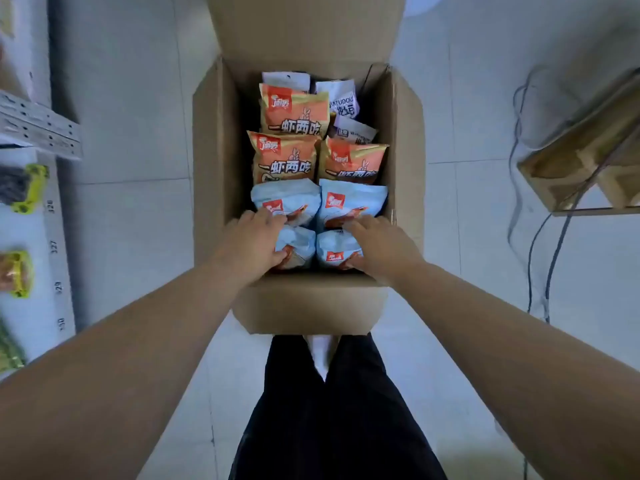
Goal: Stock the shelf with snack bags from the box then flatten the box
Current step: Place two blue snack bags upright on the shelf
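- Reaching into the open box [207, 150] on the floor [138, 133], we had our left hand [252, 240] curled round the nearest left blue bag [300, 244] and our right hand [379, 245] curled round the nearest right blue bag [330, 250], fingers over the tops, thumbs at the near side.
- We judged it best to grip each bag by its body, lift straight up clear of the walls, and not squeeze the snacks inside.
- The shelf [59, 237] stood to our left, some packets [24, 188] already on it.
- We counted four blue bags in two rows of two, three orange bags [294, 112], and what looked like three white bags [341, 98] at the far end; more could lie hidden beneath.
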